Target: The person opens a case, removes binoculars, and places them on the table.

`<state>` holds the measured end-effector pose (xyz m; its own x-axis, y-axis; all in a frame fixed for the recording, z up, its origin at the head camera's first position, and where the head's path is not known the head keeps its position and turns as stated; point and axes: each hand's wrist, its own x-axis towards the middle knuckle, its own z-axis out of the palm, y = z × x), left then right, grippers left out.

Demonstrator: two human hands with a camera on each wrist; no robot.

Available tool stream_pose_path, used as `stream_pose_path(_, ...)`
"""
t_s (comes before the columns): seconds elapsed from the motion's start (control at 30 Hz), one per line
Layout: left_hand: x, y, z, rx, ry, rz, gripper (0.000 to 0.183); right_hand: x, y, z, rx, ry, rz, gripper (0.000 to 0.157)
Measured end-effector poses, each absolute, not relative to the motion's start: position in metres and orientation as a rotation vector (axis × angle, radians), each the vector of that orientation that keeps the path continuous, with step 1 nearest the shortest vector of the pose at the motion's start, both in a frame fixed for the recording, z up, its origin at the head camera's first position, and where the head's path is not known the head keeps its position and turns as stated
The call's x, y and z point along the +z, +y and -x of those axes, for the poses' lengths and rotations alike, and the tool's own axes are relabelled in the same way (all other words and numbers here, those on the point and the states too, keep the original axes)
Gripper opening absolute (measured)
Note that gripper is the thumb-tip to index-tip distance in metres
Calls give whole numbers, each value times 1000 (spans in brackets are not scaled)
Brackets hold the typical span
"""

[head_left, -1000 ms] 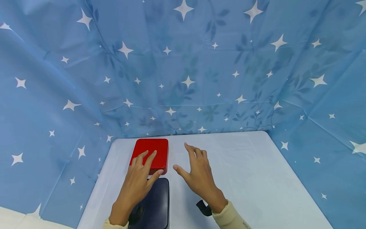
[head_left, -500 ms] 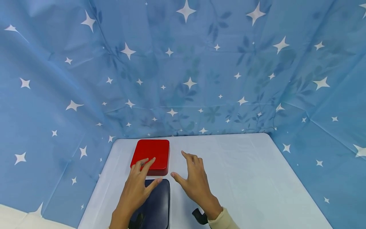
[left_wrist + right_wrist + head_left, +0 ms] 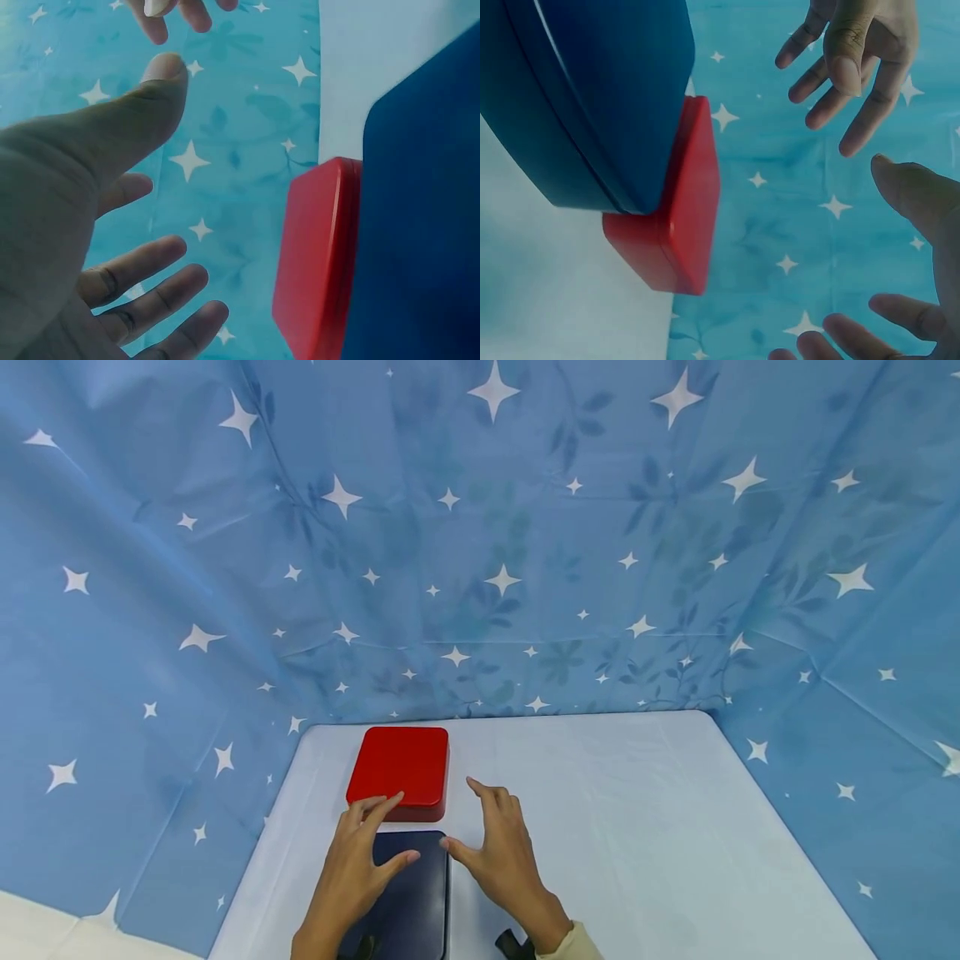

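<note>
A red box (image 3: 401,767) with rounded corners sits at the back left of the white table. In front of it lies a dark blue box (image 3: 408,893), seen close up as a blue box (image 3: 604,90) in the right wrist view. My left hand (image 3: 352,868) is held over the dark blue box, fingers spread and loosely bent, nothing between them. To its right my right hand (image 3: 498,852) hovers beside that box's right edge, its thumb apart from the fingers and holding nothing. Both thumbs point toward each other with a gap between.
The white table (image 3: 637,827) extends to the right of both boxes. A blue curtain (image 3: 480,527) with white stars encloses the table at the back and sides. Near my right wrist a small black piece (image 3: 516,943) shows, part of the wrist gear.
Both hands have drawn back toward the person, from near the red box to over and beside the dark blue box. The boxes stay where they are on the table; the head view shifts slightly.
</note>
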<state>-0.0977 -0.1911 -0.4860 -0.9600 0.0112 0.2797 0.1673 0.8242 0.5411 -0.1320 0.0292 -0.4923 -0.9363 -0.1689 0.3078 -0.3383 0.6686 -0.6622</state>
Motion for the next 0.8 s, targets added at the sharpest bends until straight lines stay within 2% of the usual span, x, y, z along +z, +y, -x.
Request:
stream_pose_path(0.33, -500, -204, 91, -837, -2759, 110, 87, -505, 22, 130, 1157, -2686, -430, 96)
stream_pose_path(0.8, -520, -220, 81, -922, -2908, -59, 96, -529, 12, 126, 1237, -2762, -396, 96)
